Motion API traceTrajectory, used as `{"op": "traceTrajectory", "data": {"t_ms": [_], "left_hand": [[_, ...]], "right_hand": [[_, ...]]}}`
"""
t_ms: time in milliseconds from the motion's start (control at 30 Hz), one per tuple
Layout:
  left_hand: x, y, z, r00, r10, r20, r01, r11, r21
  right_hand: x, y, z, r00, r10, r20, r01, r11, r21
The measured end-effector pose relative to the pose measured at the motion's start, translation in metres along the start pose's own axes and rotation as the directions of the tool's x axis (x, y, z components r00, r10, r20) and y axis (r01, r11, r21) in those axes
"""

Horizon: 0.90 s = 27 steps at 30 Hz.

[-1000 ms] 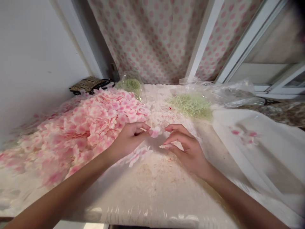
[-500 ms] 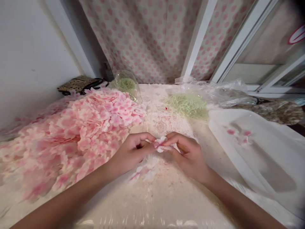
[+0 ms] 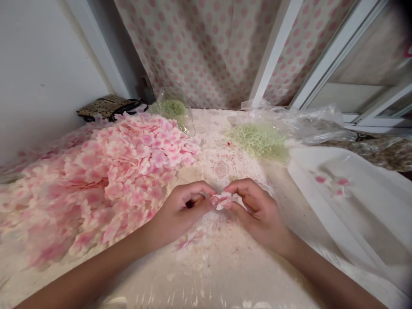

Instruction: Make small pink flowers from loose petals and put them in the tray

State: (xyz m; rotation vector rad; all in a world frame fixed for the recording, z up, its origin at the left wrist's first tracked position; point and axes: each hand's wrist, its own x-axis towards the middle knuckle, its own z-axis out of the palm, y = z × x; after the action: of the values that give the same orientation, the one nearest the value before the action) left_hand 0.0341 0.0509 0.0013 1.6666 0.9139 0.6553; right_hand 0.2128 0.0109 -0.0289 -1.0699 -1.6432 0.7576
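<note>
A pink-and-white artificial flower (image 3: 225, 200) is held in front of me, low over the table. My left hand (image 3: 185, 208) pinches its left side between thumb and forefinger. On the other side, my right hand (image 3: 260, 212) has its thumb against the petals, with the forefinger curved just above, a little apart from the thumb. A few loose petals (image 3: 189, 240) lie on the table below my left hand. To the left spreads a big heap of pink artificial petals (image 3: 128, 159).
A white tray (image 3: 299, 180) at the right holds several small pink-centred flowers (image 3: 337, 184). Pale green stringy material (image 3: 262, 139) lies at the back, near a clear plastic bag (image 3: 299, 120). Another clear bag (image 3: 174, 109) holds more of it. A patterned pouch (image 3: 107, 106) rests behind the heap.
The right forefinger has lifted off the flower and opened away from the thumb. The flower sits slightly lower and turned between my hands. The view has shifted slightly.
</note>
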Motion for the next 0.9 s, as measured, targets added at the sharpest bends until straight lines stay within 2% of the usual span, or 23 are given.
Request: {"op": "traceTrajectory", "data": {"t_ms": [67,167,233,500,900], "left_hand": [[-0.0007,0.0015,-0.0007,0.999,-0.034,0.015,0.035,0.998,-0.057],[-0.0017,0.0022,-0.0014,0.997,-0.068,0.043,0.072,0.99,-0.119],[-0.0026,0.0014,-0.0015,0.994,-0.086,0.064,0.095,0.985,-0.147],[-0.0036,0.0007,-0.0015,0.991,-0.118,0.056,0.126,0.974,-0.187],[-0.0047,-0.0003,-0.0006,0.982,-0.174,0.067,0.186,0.948,-0.259]], "right_hand": [[0.0003,0.0002,-0.0005,0.994,-0.105,-0.019,0.105,0.994,0.002],[0.0026,-0.0015,-0.002,0.964,-0.264,0.017,0.264,0.964,0.011],[0.0041,-0.0029,-0.0034,0.948,-0.314,0.042,0.315,0.949,-0.005],[0.0036,-0.0027,-0.0055,0.948,-0.305,0.096,0.305,0.952,0.013],[0.0028,-0.0032,-0.0064,0.935,-0.329,0.133,0.341,0.937,-0.078]]}}
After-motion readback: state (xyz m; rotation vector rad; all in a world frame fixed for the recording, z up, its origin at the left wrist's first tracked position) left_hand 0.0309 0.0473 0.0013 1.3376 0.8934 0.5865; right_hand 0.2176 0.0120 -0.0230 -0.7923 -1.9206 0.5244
